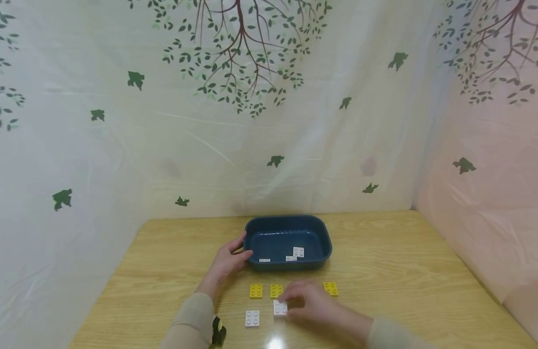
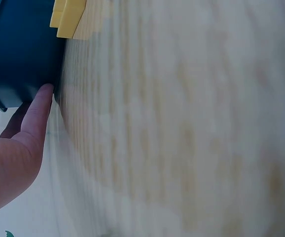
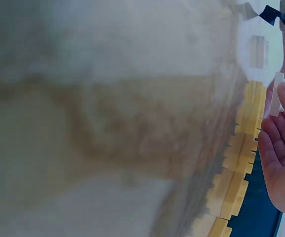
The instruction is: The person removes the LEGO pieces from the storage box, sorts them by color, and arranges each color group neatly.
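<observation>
My left hand [image 1: 227, 264] rests against the left end of a dark blue dish [image 1: 325, 237], thumb and fingers spread on its outer wall. The left wrist view shows the thumb straight along the dish's side [image 2: 26, 49]. My right hand [image 1: 310, 303] pinches a white toy building brick [image 1: 279, 308] between thumb and fingers, low over the table. In the right wrist view the thumb presses on that brick [image 3: 276, 91]. Another white brick [image 1: 252, 318] lies to its left. White bricks [image 1: 298, 252] are inside the dish, near its front wall.
Yellow bricks lie in a row in front of the dish: one at the left [image 1: 256, 291], one partly behind the right hand [image 1: 276, 290] and one farther right [image 1: 331, 289]. The wooden table [image 1: 404, 271] meets a patterned curtain [image 1: 208, 184] at the back.
</observation>
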`<state>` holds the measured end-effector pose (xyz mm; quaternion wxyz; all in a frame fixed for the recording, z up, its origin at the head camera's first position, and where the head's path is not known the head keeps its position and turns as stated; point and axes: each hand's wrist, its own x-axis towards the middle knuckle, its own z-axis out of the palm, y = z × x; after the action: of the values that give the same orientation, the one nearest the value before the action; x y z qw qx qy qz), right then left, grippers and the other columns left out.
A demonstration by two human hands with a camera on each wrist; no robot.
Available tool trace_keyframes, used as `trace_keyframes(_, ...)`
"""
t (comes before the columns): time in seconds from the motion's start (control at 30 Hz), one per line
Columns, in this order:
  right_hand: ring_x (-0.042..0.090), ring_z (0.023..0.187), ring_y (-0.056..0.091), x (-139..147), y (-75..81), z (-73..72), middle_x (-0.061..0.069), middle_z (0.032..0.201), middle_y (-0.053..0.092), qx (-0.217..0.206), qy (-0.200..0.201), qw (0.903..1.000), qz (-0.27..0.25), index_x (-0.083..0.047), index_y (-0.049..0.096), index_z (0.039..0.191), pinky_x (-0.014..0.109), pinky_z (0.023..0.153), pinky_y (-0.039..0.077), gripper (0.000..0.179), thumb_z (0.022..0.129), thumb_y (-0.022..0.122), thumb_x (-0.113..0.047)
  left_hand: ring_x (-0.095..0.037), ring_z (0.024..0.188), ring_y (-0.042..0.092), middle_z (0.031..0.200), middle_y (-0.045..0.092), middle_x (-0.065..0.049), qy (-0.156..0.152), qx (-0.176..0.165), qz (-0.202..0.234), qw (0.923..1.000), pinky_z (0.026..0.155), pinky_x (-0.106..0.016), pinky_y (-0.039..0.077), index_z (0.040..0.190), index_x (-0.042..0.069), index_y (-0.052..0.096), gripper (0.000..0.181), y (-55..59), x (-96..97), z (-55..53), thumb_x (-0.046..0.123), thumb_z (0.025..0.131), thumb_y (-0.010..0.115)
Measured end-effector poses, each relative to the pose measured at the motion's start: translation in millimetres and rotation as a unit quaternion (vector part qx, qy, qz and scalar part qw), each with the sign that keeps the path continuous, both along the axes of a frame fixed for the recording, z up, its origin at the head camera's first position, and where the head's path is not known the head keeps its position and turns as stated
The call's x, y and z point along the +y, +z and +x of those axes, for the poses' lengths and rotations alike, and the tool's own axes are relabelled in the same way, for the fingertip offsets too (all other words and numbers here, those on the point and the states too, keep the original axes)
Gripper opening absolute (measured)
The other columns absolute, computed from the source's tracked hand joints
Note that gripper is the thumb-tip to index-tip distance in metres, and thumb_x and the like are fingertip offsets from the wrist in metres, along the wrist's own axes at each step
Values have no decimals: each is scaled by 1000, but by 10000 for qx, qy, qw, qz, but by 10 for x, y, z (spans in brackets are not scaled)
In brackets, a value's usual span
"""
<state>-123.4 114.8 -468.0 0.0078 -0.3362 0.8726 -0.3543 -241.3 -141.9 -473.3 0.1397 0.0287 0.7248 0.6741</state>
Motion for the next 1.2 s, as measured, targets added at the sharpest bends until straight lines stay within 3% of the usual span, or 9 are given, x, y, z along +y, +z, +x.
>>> trace_keyframes(0.27, 5, 100, 60, -31, -55, 13, -13, 106, 68, -191, 111, 9998, 26, -22, 76, 110, 30, 91, 50, 29, 81, 82, -22, -31, 119, 55, 153, 39, -20, 35, -43, -42, 10000, 89, -37, 56, 149, 21, 47, 65, -13, -4, -17, 9, 90, 73)
trace_keyframes(0.43, 2, 101, 60, -56, -70, 22, -17, 108, 68, -450, 75, 9985, 308, -23, 76, 110, 29, 92, 50, 30, 81, 81, -26, -33, 122, 54, 153, 38, -20, 17, -45, -55, 10000, 90, -38, 55, 149, 22, 47, 66, -18, -13, -21, 10, 90, 73)
trace_keyframes(0.67, 2, 99, 60, -78, -90, 31, -16, 106, 68, -254, 30, 9984, 512, -23, 77, 109, 28, 90, 51, 30, 80, 82, -27, -33, 122, 54, 153, 38, -20, 7, -4, -61, 10000, 89, -39, 55, 149, 21, 47, 66, -6, -20, -14, 10, 90, 73)
trace_keyframes(0.93, 3, 101, 59, -91, -45, 45, -18, 107, 68, -491, -69, 9965, 669, -24, 77, 110, 29, 93, 50, 30, 81, 82, -30, -33, 121, 55, 153, 39, -20, 12, 6, -99, 10000, 89, -39, 55, 149, 21, 47, 65, -11, -19, -5, 10, 90, 73)
trace_keyframes(1.1, 4, 102, 59, -64, -29, 28, -17, 109, 67, -630, 55, 9971, 429, -23, 75, 113, 30, 93, 50, 32, 82, 81, -31, -33, 122, 54, 153, 38, -20, -4, 6, -100, 9999, 90, -39, 55, 149, 21, 46, 66, -15, -21, -7, 10, 90, 73)
trace_keyframes(1.2, 5, 100, 60, -23, 13, -21, -14, 109, 68, -440, 190, 9987, 173, -20, 75, 115, 29, 91, 51, 33, 84, 80, -27, -34, 123, 54, 153, 38, -20, -7, 8, -71, 10000, 90, -39, 55, 149, 21, 46, 66, -17, -22, -9, 10, 90, 73)
